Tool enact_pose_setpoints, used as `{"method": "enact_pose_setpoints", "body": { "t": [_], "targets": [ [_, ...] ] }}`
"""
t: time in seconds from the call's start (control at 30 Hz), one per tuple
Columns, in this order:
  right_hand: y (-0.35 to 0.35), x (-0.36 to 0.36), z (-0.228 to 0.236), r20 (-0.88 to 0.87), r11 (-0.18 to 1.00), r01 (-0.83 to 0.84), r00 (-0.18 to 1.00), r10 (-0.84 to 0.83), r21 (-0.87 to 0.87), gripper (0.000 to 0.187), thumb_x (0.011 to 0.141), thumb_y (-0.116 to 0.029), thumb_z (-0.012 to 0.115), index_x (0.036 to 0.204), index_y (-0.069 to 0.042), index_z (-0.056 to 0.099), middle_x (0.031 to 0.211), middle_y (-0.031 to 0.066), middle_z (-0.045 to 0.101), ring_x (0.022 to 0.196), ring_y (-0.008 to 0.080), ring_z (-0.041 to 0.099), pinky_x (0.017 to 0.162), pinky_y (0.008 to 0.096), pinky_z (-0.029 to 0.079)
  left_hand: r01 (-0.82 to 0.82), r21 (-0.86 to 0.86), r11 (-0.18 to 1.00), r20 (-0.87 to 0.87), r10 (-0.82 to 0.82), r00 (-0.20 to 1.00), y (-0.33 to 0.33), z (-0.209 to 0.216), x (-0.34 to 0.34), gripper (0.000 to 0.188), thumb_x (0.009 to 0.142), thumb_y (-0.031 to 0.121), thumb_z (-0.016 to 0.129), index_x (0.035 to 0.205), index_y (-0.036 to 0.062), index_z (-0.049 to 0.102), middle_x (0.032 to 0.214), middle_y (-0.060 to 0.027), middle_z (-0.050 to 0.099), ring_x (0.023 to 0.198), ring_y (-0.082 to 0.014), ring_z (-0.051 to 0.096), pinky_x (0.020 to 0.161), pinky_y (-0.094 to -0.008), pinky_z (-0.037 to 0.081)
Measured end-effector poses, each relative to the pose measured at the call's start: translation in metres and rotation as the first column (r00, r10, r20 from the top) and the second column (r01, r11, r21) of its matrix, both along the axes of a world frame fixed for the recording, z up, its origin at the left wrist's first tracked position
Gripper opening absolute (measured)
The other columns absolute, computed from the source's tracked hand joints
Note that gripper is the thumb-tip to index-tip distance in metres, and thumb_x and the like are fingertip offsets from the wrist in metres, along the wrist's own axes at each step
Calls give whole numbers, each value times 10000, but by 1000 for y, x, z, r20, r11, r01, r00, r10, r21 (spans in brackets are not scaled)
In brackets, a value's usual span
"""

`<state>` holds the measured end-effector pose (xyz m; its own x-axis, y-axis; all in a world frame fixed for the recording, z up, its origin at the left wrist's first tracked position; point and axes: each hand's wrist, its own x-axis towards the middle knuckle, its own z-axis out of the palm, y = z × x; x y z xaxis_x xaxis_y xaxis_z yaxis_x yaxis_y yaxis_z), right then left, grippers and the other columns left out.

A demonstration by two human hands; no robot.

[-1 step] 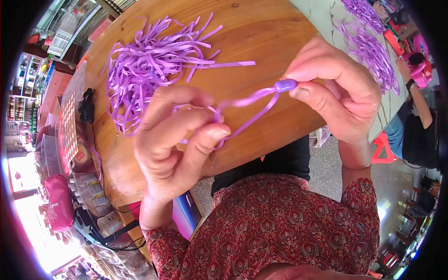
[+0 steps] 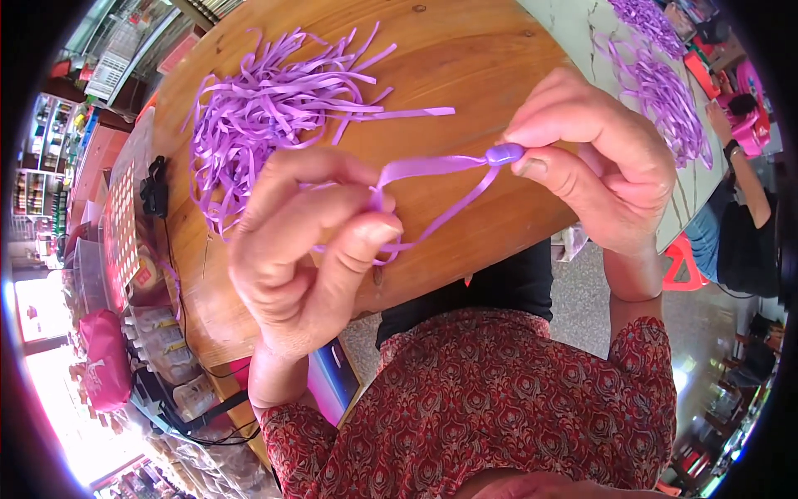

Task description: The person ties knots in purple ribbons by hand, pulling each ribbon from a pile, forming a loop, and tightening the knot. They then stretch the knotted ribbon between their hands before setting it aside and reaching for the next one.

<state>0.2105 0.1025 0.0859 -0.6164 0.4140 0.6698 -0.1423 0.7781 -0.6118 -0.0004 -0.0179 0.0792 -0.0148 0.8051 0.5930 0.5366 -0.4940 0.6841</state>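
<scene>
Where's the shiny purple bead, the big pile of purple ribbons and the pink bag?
Purple bead (image 2: 504,154), head view: middle of its shiny side.
Pile of purple ribbons (image 2: 253,121), head view: on the tangled strands.
Pink bag (image 2: 105,360), head view: middle of its visible side.

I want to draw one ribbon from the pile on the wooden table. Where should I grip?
Best, I'd judge, the long end jutting right from the pile: pinch its flat tip across the edges, coming from the right. It reaches beyond the tangle, while the left hand overlaps the pile's near side in this view.
</scene>
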Motion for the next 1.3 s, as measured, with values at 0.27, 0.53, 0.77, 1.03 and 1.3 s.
{"method": "enact_pose_setpoints", "body": {
  "t": [0.27,0.53,0.77,1.03,1.3],
  "targets": [
    [0,-1,1,-16,995,13,1000,-11,103,182,716,35,688,884,33,618,803,126,620,714,205,560,635,288,439,-49,68,996,104,42,994,25,8,-4,218,935,137,491,996,-44,598,990,-134,615,913,-199,564,855,-312,428],
    [4,0,-4,-11,984,56,998,-55,166,179,715,47,685,883,29,624,816,132,628,715,216,571,615,287,443,-31,152,988,243,-7,970,29,6,-5,260,955,155,444,1024,-51,587,1005,-170,615,939,-254,593,899,-384,458],
    [5,-10,-7,-31,968,33,999,-26,250,190,698,61,689,876,34,631,801,133,620,687,221,561,589,293,436,265,-347,900,521,-50,852,24,-6,30,257,918,206,550,1057,-2,608,970,-74,637,869,-135,589,827,-263,449],
    [6,-15,-13,-12,953,41,999,-39,299,206,685,75,690,879,34,634,800,135,616,669,225,555,571,292,430,303,-419,856,581,-4,814,19,-11,28,202,913,139,554,1048,-2,608,913,-68,638,815,-111,583,751,-227,460],
    [1,-24,-18,2,927,72,997,-78,368,214,685,81,686,887,34,637,800,127,618,674,223,555,575,289,433,371,-398,839,773,89,628,12,-15,30,192,918,119,545,1055,-8,589,869,-70,627,660,-65,517,617,-215,434]
  ]
}}
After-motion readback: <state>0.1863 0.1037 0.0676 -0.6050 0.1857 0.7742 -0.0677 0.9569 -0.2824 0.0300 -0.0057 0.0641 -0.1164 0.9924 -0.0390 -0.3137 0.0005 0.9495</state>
